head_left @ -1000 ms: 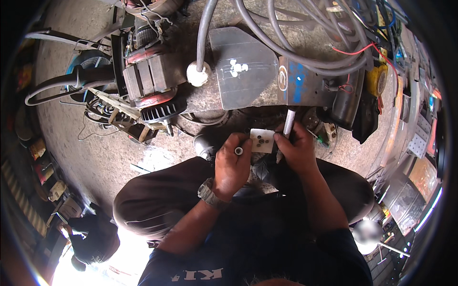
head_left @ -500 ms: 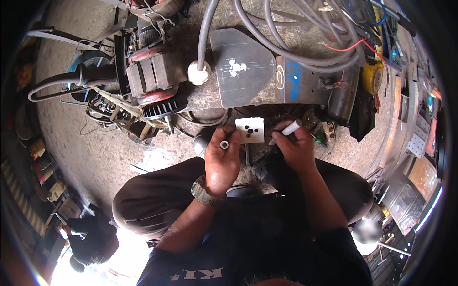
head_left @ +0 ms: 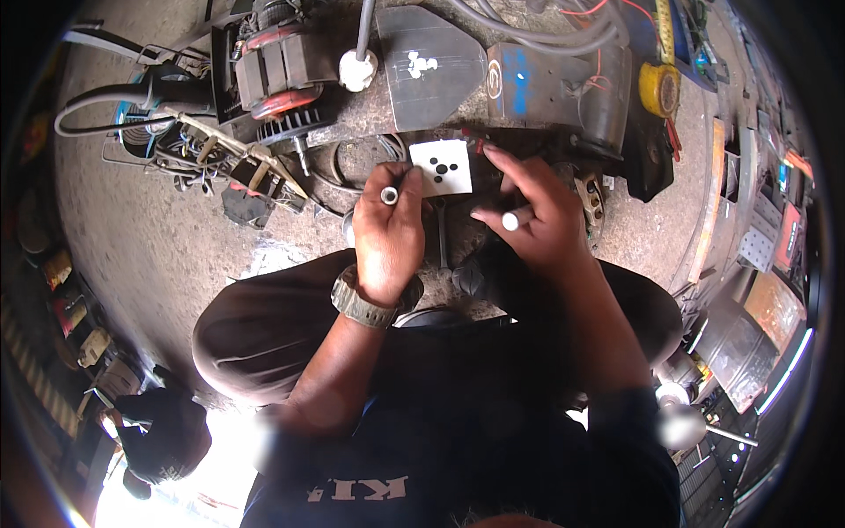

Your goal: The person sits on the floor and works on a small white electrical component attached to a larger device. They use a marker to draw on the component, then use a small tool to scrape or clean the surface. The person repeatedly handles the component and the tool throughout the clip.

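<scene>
My left hand [head_left: 387,238] pinches a white card [head_left: 456,183] by its left edge, between thumb and fingers. Several black round spots or holes, one larger in the middle, mark the card. A small hollow pen cap [head_left: 389,195] is tucked in the same fingers. To the right, my right hand [head_left: 550,211] holds a white marker [head_left: 518,218] against the palm, with index finger and thumb stretched toward the card, apart from it. Beyond the hands lies a dark metal plate [head_left: 431,97] bearing white paint spots [head_left: 421,64] in a similar cluster.
A machine with a finned grey body [head_left: 282,75] stands at the far left. Right of the plate are a metal cylinder [head_left: 607,106] and a yellow tape measure [head_left: 660,88]. A wrench [head_left: 443,238] lies between my legs. Someone in dark clothes [head_left: 167,431] is at lower left.
The surroundings have shifted upward in the picture. My right index finger has stretched out, and the marker has tipped so its end faces me. The card now shows more squarely.
</scene>
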A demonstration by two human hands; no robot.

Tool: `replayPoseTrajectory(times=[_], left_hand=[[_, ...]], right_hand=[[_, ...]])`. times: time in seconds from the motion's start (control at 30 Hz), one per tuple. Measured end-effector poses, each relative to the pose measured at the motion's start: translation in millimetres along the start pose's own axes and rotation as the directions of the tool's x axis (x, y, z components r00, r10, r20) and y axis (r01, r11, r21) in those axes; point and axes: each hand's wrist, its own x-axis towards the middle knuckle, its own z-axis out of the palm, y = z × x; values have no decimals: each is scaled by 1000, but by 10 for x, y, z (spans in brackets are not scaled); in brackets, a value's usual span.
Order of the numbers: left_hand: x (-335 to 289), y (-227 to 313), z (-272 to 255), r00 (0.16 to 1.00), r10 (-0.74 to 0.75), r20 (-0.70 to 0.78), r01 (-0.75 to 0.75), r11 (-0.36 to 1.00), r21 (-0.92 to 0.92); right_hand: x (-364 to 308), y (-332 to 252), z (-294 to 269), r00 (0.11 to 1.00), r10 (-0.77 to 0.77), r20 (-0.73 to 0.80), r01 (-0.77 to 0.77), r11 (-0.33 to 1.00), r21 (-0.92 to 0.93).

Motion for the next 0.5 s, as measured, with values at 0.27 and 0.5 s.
replayPoseTrajectory(times=[0.27, 0.5], left_hand=[[0, -25, 8, 989, 124, -83, -120, 992, 45], [28, 49, 11, 981, 177, -81, -174, 983, 54]], right_hand=[[289, -251, -96, 977, -135, 163, 182, 929, -323], [506, -308, -111, 949, -246, 197, 302, 890, -342]])
